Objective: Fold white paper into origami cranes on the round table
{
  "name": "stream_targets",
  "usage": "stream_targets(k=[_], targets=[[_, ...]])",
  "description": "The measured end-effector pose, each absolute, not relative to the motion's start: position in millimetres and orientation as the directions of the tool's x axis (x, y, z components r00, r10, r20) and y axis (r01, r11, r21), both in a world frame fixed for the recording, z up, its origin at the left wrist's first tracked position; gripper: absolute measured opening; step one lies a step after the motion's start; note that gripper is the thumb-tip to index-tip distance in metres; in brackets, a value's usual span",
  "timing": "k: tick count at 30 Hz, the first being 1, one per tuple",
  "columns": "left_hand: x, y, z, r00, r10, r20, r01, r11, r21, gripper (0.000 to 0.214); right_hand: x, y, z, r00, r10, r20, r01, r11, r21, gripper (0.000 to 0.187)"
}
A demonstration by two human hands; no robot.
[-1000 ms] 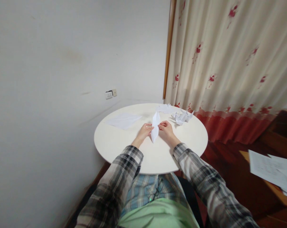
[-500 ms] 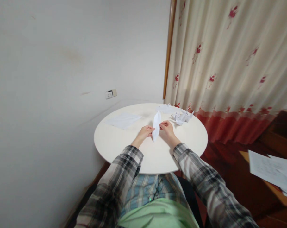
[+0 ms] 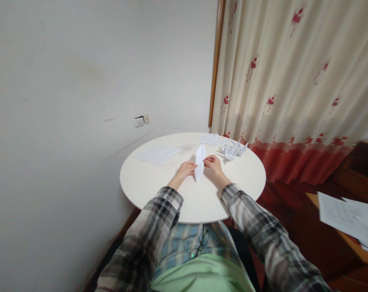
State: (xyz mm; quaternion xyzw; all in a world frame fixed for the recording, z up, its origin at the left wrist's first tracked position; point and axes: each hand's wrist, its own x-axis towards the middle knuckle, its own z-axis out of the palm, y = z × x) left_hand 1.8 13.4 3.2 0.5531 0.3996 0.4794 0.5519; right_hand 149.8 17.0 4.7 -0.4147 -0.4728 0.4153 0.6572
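Seemingly to steady its 2 long sides, in the head view I hold the folded paper [image 3: 200, 157] over the middle of the table [image 3: 199, 202], its tips toward the near and far edges. My left hand [image 3: 185, 168] is pinched closed on 1 side; my right hand [image 3: 214, 163], apart from it, pinches the other. A flat sheet [image 3: 157, 155] lies toward the left edge, crumpled papers [image 3: 231, 152] by the far right edge, perhaps to leave me room

There are two hands [image 3: 186, 168], one held folded paper [image 3: 200, 160], one flat sheet [image 3: 157, 155] at left, one round table [image 3: 159, 182], one curtain [image 3: 281, 73] and two wall plates [image 3: 139, 122]. Of the crumpled-looking papers [image 3: 231, 152], I cannot tell the number.
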Motion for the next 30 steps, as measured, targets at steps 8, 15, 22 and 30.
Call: stream_targets(k=[8,15,22,30], targets=[[0.8,17.3,-0.2,0.201,0.974,0.109,-0.081,-0.094,0.992,0.029,150.0,13.6,3.1,0.136,0.945,0.296,-0.133,0.314,-0.940,0.024],[0.0,16.4,1.0,0.174,0.978,0.113,-0.078,-0.101,0.992,0.033,147.3,11.6,4.9,0.086,0.953,0.291,-0.104,0.299,-0.949,0.023],[0.9,17.6,-0.7,0.220,0.972,0.082,-0.091,-0.064,0.994,0.031,147.2,12.7,4.8,0.153,0.928,0.341,-0.086,0.356,-0.930,0.017],[0.7,14.7,2.5,0.212,0.974,0.084,-0.078,-0.069,0.995,0.029,147.1,12.4,6.4,0.146,0.931,0.334,-0.091,0.348,-0.933,0.018]])
